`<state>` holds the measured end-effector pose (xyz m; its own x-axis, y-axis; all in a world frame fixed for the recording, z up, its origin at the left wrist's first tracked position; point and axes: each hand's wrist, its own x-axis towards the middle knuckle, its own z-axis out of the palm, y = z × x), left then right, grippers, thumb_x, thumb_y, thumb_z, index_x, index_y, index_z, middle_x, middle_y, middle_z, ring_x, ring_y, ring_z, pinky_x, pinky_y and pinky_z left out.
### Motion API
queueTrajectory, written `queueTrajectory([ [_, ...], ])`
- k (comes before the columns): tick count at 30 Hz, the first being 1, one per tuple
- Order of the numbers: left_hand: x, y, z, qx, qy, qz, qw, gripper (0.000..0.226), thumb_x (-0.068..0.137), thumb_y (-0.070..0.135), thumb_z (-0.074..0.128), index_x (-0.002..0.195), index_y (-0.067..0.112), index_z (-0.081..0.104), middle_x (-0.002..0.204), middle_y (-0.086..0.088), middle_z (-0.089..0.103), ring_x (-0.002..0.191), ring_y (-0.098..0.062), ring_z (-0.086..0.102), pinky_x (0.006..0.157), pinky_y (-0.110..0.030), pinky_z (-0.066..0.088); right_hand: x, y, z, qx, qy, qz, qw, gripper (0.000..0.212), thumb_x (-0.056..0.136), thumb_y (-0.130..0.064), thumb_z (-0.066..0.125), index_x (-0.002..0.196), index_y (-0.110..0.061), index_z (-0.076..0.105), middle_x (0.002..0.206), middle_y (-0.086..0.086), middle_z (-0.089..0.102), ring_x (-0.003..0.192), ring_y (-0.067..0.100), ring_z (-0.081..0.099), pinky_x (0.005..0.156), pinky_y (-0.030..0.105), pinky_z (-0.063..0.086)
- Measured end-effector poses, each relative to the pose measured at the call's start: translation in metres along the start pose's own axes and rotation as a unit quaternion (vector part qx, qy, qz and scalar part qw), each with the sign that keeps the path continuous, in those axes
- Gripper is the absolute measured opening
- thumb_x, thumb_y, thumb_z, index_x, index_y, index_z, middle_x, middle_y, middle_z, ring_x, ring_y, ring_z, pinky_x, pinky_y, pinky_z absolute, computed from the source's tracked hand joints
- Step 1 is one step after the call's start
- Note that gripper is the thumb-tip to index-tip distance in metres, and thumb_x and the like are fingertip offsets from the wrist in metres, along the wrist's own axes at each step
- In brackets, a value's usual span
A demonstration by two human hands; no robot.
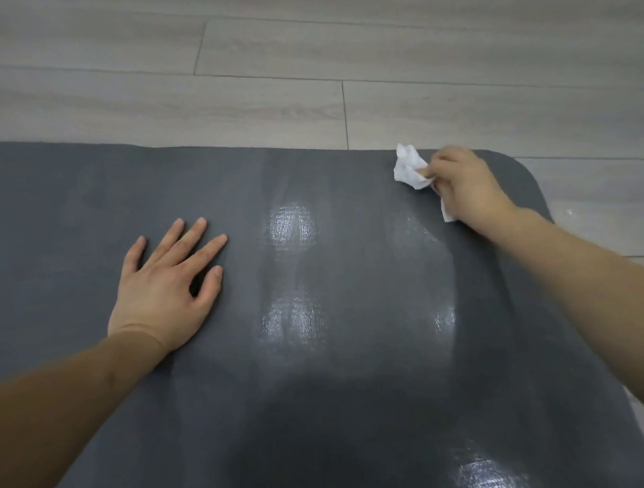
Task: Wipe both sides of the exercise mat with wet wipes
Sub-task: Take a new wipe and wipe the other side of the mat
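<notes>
- Nearest the camera, the dark grey, finely textured foam exercise mat (355, 407) lies flat on the floor, with shiny damp patches between the two hands and nearer than the wiping hand.
- The left hand (165, 282) rests palm-down on the mat, fingers straight and spread, holding nothing; it seems to pin the mat in place, well to the left of the gripped wipe.
- Farther out, the right hand (464, 187) curls round a crumpled white wet wipe (409, 167), which sticks out to the left of the fingers and touches the mat near its far rounded corner.
- Step in hand, as I judge it: wiping the upward face, at the far right end.
- The next move likely calls for strokes leftward from the grip over the duller, seemingly dry stretch; the underside remains to do.
- Beyond the wipe lies pale grey wood-plank flooring (307, 61).
</notes>
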<state>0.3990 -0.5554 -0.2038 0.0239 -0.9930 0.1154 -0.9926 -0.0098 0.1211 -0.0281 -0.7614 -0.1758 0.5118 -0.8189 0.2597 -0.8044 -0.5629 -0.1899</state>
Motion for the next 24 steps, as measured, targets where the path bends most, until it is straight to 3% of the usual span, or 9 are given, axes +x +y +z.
queueTrajectory([
  [5,-0.001,0.004,-0.001,-0.015,0.005,-0.008,1.000,0.053,0.098,0.051,0.032,0.147,0.041,0.050,0.161,0.012,0.036,0.152,-0.011,0.026,0.123,-0.051,0.017,-0.174,-0.089,-0.035,0.127,-0.097,-0.026,0.987,0.037,0.110,-0.026,0.043,0.109,-0.012,0.078,0.107,0.003,0.065,0.093,0.015,0.056,0.081,0.036,0.052],
  [7,0.000,0.005,-0.002,-0.024,0.001,-0.010,1.000,0.051,0.098,0.050,0.033,0.146,0.041,0.051,0.161,0.013,0.037,0.152,-0.011,0.026,0.123,-0.052,0.017,-0.207,-0.130,-0.036,0.132,-0.124,-0.110,0.977,0.032,0.108,-0.012,0.045,0.116,-0.012,0.076,0.109,0.005,0.066,0.093,0.020,0.058,0.082,0.028,0.050],
  [9,0.000,0.004,-0.003,-0.030,-0.007,-0.020,0.999,0.050,0.099,0.048,0.033,0.146,0.042,0.051,0.161,0.014,0.037,0.152,-0.010,0.026,0.123,-0.052,0.017,-0.188,-0.149,-0.021,0.130,-0.109,-0.182,0.969,0.031,0.105,-0.004,0.048,0.118,-0.011,0.075,0.108,0.007,0.066,0.093,0.023,0.057,0.084,0.024,0.047],
  [12,0.001,0.005,-0.003,-0.034,-0.017,-0.026,0.999,0.050,0.100,0.046,0.032,0.146,0.042,0.049,0.160,0.015,0.037,0.152,-0.008,0.025,0.123,-0.051,0.016,-0.077,-0.156,0.019,0.114,-0.043,-0.201,0.972,0.028,0.093,0.004,0.064,0.116,-0.008,0.076,0.104,0.010,0.066,0.091,0.026,0.051,0.080,0.031,0.046],
  [15,0.000,0.002,-0.002,-0.045,-0.009,-0.024,0.999,0.050,0.099,0.044,0.031,0.147,0.042,0.048,0.160,0.017,0.036,0.152,-0.006,0.024,0.124,-0.051,0.016,0.057,-0.152,0.059,0.076,-0.008,-0.093,0.993,0.024,0.084,0.001,0.058,0.098,-0.003,0.077,0.094,0.018,0.065,0.085,0.035,0.057,0.073,0.041,0.050],
  [17,-0.001,0.002,-0.001,-0.057,0.000,-0.029,0.998,0.051,0.099,0.042,0.031,0.147,0.040,0.049,0.160,0.019,0.036,0.152,-0.003,0.023,0.125,-0.048,0.015,0.109,-0.158,0.065,0.070,-0.019,0.002,0.997,0.027,0.089,-0.004,0.054,0.101,-0.003,0.078,0.097,0.022,0.063,0.092,0.042,0.061,0.074,0.037,0.046],
  [20,0.002,0.000,-0.001,-0.092,0.019,-0.037,0.995,0.049,0.098,0.035,0.036,0.144,0.036,0.052,0.158,0.017,0.039,0.150,-0.001,0.025,0.125,-0.045,0.014,0.099,-0.176,0.065,0.069,-0.041,0.002,0.997,0.026,0.097,-0.008,0.055,0.107,-0.008,0.079,0.103,0.021,0.062,0.099,0.040,0.061,0.074,0.031,0.038],
  [22,0.002,-0.001,0.000,-0.113,0.047,-0.040,0.992,0.044,0.097,0.028,0.044,0.138,0.031,0.058,0.154,0.010,0.047,0.148,-0.009,0.034,0.124,-0.046,0.018,0.044,-0.196,0.055,0.093,-0.036,-0.055,0.993,0.029,0.101,-0.017,0.050,0.099,-0.009,0.078,0.096,0.016,0.063,0.095,0.038,0.062,0.076,0.027,0.039],
  [24,0.000,-0.004,-0.002,-0.121,0.080,-0.041,0.989,0.036,0.092,0.022,0.050,0.124,0.025,0.066,0.137,0.002,0.057,0.133,-0.021,0.048,0.117,-0.045,0.028,-0.040,-0.227,0.044,0.151,-0.044,-0.087,0.984,0.037,0.108,-0.027,0.046,0.103,-0.012,0.079,0.091,0.009,0.060,0.082,0.030,0.059,0.073,0.025,0.041],
])
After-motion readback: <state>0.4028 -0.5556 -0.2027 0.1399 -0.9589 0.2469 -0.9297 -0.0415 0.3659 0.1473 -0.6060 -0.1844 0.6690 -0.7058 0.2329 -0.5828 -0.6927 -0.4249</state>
